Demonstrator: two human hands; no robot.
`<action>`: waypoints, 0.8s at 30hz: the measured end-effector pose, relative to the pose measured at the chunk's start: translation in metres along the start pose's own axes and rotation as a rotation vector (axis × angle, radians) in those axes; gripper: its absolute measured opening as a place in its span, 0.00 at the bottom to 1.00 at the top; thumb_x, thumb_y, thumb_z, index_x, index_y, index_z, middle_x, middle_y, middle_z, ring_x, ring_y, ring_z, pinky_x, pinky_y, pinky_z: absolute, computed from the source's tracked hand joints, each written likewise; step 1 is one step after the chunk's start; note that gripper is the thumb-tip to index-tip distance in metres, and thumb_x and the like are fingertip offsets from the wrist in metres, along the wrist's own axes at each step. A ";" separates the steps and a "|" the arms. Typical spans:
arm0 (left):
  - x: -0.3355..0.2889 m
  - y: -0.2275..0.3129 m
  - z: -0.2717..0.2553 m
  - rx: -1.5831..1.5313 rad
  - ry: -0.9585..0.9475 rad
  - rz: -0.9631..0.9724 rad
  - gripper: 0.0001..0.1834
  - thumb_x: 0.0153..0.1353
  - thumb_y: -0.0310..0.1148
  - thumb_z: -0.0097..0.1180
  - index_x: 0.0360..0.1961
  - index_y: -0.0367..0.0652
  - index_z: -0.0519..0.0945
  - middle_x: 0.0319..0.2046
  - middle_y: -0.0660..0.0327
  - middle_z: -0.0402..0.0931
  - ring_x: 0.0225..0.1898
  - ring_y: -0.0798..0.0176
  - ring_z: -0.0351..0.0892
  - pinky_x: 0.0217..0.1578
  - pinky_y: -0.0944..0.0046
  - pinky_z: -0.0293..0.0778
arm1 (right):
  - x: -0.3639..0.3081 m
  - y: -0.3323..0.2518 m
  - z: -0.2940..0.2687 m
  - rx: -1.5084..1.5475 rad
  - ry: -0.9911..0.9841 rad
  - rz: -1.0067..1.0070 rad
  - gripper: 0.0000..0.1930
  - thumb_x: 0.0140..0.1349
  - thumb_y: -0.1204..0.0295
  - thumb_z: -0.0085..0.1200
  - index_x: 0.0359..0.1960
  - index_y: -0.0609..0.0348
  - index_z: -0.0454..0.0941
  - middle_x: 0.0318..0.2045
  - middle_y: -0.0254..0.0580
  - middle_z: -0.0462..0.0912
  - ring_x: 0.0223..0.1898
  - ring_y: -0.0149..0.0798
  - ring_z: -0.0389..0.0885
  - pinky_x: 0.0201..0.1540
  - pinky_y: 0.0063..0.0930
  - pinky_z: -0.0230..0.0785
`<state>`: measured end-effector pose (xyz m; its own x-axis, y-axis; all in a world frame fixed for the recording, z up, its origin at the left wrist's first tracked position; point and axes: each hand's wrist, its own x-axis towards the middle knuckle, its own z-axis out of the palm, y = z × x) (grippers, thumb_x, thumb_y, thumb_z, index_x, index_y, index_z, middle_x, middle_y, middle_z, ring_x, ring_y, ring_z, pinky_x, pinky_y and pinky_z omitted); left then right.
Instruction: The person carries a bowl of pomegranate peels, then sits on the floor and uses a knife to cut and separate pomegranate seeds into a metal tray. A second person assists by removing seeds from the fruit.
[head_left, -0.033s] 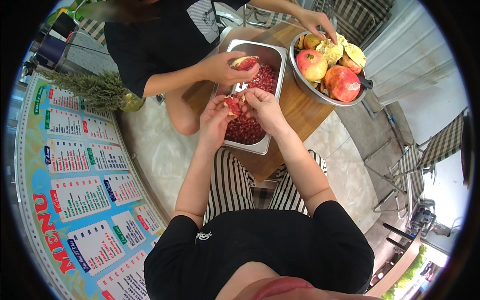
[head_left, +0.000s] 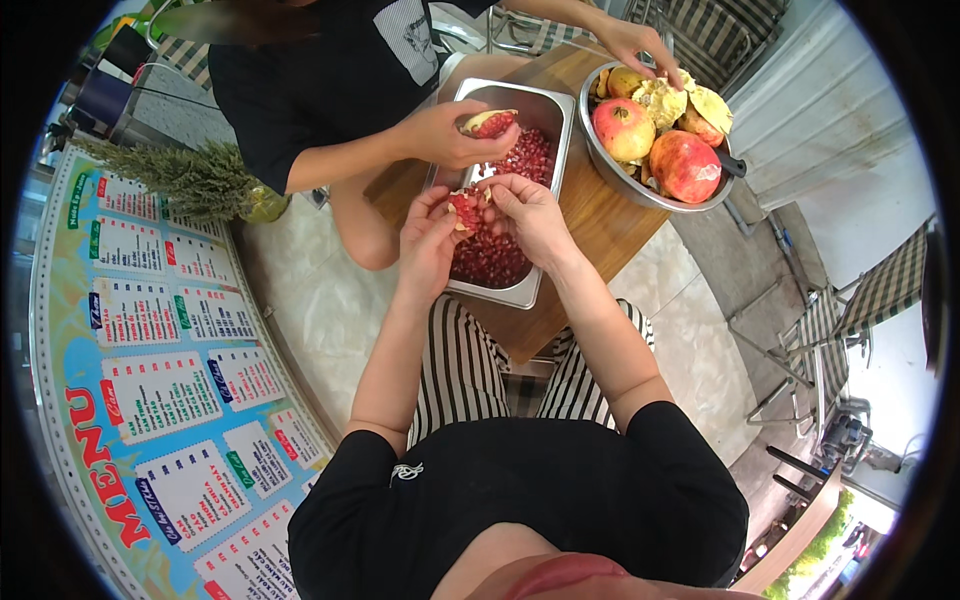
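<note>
Over the near part of a steel pan (head_left: 562, 150), my left hand (head_left: 428, 240) grips a pomegranate piece (head_left: 464, 209) with red seeds showing. My right hand (head_left: 532, 218) pinches a pale bit of membrane (head_left: 487, 196) at that piece's right side. Loose red pomegranate seeds (head_left: 490, 258) lie in the pan beneath my hands. Just beyond, a co-worker's hand (head_left: 455, 138) holds a larger pomegranate chunk (head_left: 490, 124), its rind pale and its seeds exposed. The co-worker's other hand (head_left: 640, 48) reaches down to the peel in a round metal bowl (head_left: 640, 193).
The pan and bowl share a wooden table (head_left: 600, 215). Whole pomegranates (head_left: 685, 167), yellowish peel (head_left: 660, 102) and a dark handle (head_left: 732, 163) fill the bowl. A printed menu board (head_left: 215, 400) stands at left, beside a dried plant (head_left: 180, 180). Checked folding chairs (head_left: 885, 280) are at right.
The co-worker's hand over the bowl has shifted slightly to the right. My two hands and the pomegranate piece stay almost exactly where they were.
</note>
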<state>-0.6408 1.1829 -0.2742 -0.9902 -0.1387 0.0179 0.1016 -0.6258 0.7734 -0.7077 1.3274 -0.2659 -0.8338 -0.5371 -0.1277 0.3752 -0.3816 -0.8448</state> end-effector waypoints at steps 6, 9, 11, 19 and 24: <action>0.003 0.004 0.005 0.260 0.055 -0.048 0.10 0.60 0.27 0.50 0.44 0.40 0.72 0.39 0.63 0.72 0.41 0.70 0.72 0.40 0.70 0.71 | -0.009 -0.009 0.004 -0.230 0.028 -0.153 0.08 0.61 0.78 0.49 0.41 0.65 0.74 0.29 0.34 0.79 0.30 0.24 0.75 0.32 0.17 0.69; 0.009 0.000 0.007 0.597 0.016 0.031 0.09 0.59 0.28 0.54 0.40 0.38 0.74 0.36 0.65 0.72 0.38 0.73 0.70 0.38 0.73 0.68 | -0.012 -0.010 0.005 -0.351 0.040 -0.228 0.08 0.59 0.79 0.50 0.40 0.66 0.76 0.29 0.36 0.79 0.31 0.26 0.76 0.35 0.20 0.70; 0.013 -0.002 0.007 0.698 -0.006 0.080 0.09 0.58 0.29 0.56 0.38 0.37 0.75 0.34 0.65 0.72 0.37 0.73 0.69 0.38 0.74 0.66 | -0.012 -0.008 0.006 -0.438 0.057 -0.306 0.07 0.58 0.79 0.51 0.38 0.66 0.77 0.29 0.38 0.80 0.31 0.30 0.77 0.35 0.23 0.70; 0.016 -0.006 0.002 0.758 -0.038 0.168 0.07 0.56 0.28 0.57 0.33 0.35 0.76 0.32 0.63 0.72 0.34 0.71 0.68 0.38 0.72 0.65 | -0.018 -0.019 0.009 -0.868 0.057 -0.504 0.08 0.54 0.79 0.52 0.36 0.64 0.78 0.28 0.48 0.79 0.31 0.45 0.78 0.36 0.30 0.69; 0.016 -0.008 -0.001 0.846 -0.043 0.229 0.06 0.56 0.26 0.56 0.32 0.34 0.75 0.31 0.62 0.71 0.34 0.69 0.69 0.37 0.72 0.64 | -0.015 -0.012 0.005 -0.895 0.040 -0.542 0.08 0.54 0.78 0.52 0.37 0.64 0.78 0.29 0.48 0.79 0.32 0.47 0.79 0.36 0.31 0.70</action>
<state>-0.6577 1.1849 -0.2809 -0.9587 -0.1511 0.2409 0.2099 0.1956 0.9580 -0.6979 1.3368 -0.2510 -0.8197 -0.4287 0.3798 -0.4759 0.1409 -0.8681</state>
